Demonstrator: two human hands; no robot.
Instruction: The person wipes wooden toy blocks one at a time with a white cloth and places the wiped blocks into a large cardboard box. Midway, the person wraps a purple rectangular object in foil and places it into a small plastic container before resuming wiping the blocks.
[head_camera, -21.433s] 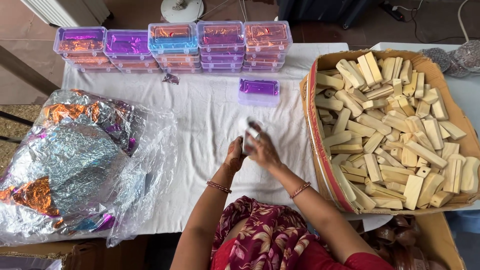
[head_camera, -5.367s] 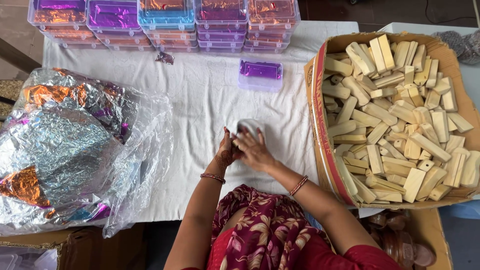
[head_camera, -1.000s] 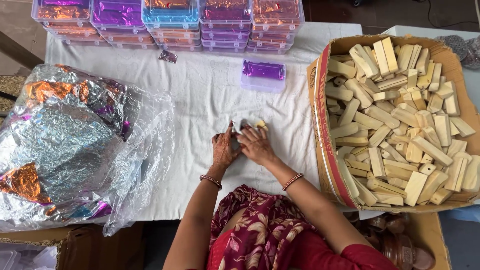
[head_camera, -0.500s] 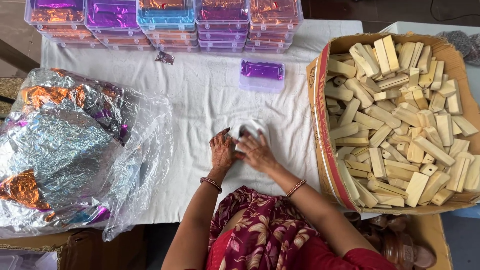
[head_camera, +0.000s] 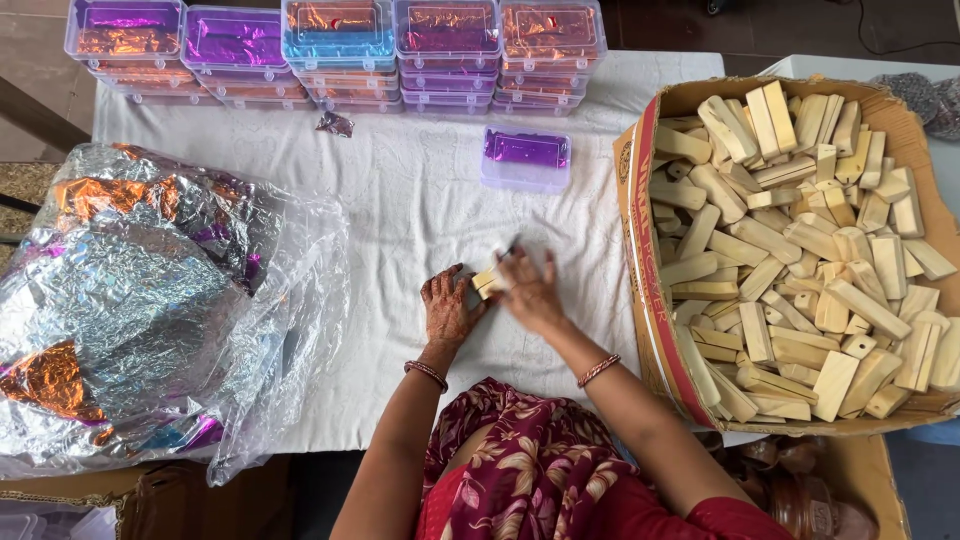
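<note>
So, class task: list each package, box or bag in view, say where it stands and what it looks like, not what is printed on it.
Clear plastic boxes: stacked along the far table edge, foil inside purple, orange, blue.
Single small box: alone mid-table, clear, purple inside.
Cardboard carton: right, open, brown with a red stripe, full of pale wooden blocks.
Plastic bag: left, clear, crumpled silver and orange foil inside.

We note white embossed cloth (head_camera: 400, 200) over worktop. Pale cream wooden blocks (head_camera: 800, 250) fill brown cardboard box (head_camera: 640, 170) with red print. Clear lilac-rimmed boxes (head_camera: 340, 45) show purple, orange, copper foil. Single box (head_camera: 526, 158) shows purple foil. Crumpled foil sheets (head_camera: 130, 300): silver holographic, orange, purple. Left hand (head_camera: 450, 310) bears dark henna pattern. Maroon floral garment (head_camera: 530, 470).
</note>
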